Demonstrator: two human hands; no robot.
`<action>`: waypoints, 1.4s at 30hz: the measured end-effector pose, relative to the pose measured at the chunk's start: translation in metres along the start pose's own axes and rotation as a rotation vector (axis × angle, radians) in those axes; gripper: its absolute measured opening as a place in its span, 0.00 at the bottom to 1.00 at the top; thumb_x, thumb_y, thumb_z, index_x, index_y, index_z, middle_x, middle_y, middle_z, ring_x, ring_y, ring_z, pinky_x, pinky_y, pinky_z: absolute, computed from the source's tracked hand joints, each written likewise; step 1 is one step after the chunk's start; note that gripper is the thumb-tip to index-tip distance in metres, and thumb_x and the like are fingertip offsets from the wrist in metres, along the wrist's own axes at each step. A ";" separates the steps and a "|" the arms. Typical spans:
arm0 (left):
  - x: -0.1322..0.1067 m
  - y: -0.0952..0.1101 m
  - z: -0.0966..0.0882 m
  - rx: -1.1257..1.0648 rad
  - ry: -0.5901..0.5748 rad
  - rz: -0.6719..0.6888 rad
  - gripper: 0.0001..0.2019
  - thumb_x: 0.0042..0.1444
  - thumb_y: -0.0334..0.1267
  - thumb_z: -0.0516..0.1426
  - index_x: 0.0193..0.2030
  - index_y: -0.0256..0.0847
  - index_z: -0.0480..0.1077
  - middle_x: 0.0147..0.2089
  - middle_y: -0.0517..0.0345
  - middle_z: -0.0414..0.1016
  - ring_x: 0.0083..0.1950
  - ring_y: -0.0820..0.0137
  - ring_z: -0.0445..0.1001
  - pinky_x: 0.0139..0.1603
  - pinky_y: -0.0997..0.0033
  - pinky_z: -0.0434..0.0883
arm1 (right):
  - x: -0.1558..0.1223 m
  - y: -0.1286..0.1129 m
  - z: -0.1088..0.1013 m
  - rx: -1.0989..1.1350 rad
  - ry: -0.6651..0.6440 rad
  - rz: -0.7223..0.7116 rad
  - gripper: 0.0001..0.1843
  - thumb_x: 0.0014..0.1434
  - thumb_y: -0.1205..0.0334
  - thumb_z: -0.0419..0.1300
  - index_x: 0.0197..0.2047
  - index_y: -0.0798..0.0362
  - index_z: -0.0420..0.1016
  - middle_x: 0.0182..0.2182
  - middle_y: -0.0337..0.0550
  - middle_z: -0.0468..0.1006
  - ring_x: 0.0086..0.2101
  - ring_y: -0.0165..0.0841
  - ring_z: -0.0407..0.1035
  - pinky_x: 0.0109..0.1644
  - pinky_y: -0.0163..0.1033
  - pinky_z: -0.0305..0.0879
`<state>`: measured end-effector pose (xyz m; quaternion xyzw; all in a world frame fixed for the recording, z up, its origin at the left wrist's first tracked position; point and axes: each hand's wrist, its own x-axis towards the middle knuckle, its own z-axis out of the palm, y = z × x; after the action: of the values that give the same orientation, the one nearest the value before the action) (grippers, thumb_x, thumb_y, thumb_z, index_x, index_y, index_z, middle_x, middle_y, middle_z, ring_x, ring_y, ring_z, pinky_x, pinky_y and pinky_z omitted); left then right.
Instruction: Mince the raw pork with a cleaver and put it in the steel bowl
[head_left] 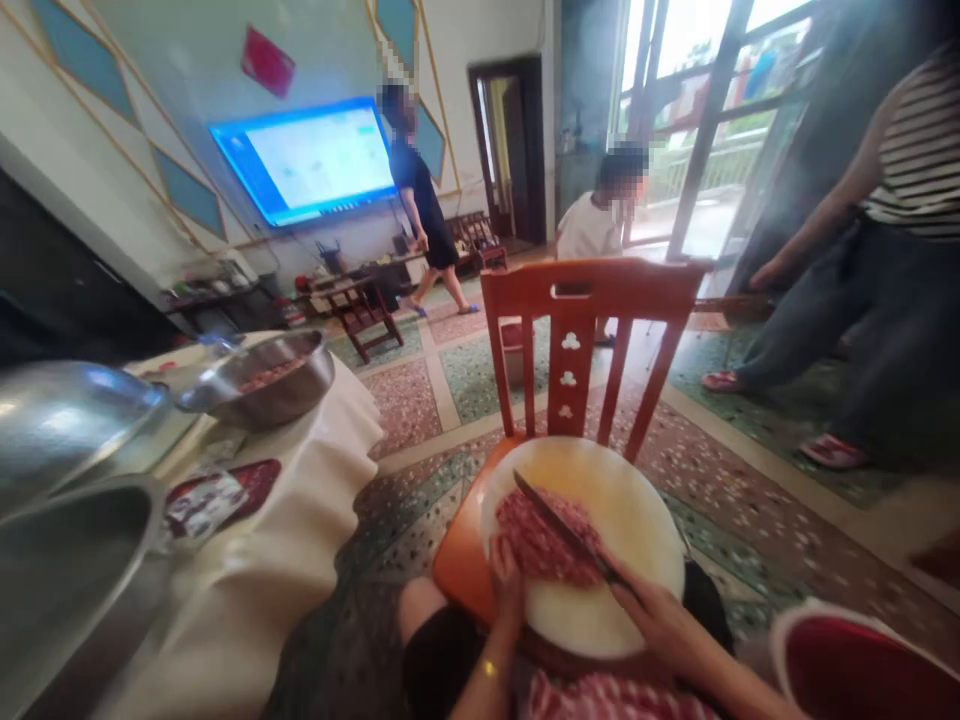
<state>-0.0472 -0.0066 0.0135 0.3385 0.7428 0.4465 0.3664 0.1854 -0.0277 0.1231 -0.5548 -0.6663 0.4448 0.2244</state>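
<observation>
A round white chopping board lies on the seat of a red wooden chair in front of me. A pile of red minced meat sits on the board's near left part. My right hand is closed round the handle of a dark knife, whose blade lies across the meat. My left hand rests at the board's near edge, fingers pressed together against the meat pile.
A table with a white cloth stands on the left, bearing steel bowls, a big steel pot and a meat packet. Three other people stand or sit beyond the chair. A red stool is at lower right.
</observation>
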 end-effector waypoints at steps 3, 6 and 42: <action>-0.003 0.001 0.003 0.006 0.034 0.094 0.16 0.60 0.48 0.44 0.36 0.43 0.67 0.36 0.50 0.72 0.42 0.63 0.72 0.49 0.60 0.69 | -0.001 -0.035 -0.013 -0.002 0.057 -0.122 0.26 0.63 0.53 0.50 0.63 0.49 0.65 0.57 0.43 0.70 0.58 0.40 0.63 0.62 0.47 0.59; 0.001 -0.010 0.008 -0.071 0.064 0.152 0.18 0.61 0.50 0.43 0.35 0.41 0.66 0.35 0.53 0.70 0.38 0.66 0.69 0.46 0.63 0.68 | 0.009 -0.031 -0.006 -0.040 0.089 -0.125 0.28 0.64 0.56 0.49 0.65 0.52 0.61 0.55 0.46 0.72 0.55 0.40 0.66 0.60 0.46 0.62; -0.012 -0.005 0.001 -0.346 0.142 0.048 0.14 0.57 0.50 0.51 0.35 0.40 0.65 0.28 0.61 0.64 0.29 0.73 0.63 0.33 0.72 0.63 | -0.037 0.022 -0.023 -0.380 -0.194 -0.008 0.26 0.65 0.54 0.48 0.63 0.53 0.62 0.44 0.49 0.80 0.40 0.38 0.76 0.42 0.39 0.70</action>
<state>-0.0415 -0.0181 0.0112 0.2558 0.6705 0.5991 0.3551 0.2263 -0.0546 0.1235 -0.5390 -0.7588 0.3617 0.0525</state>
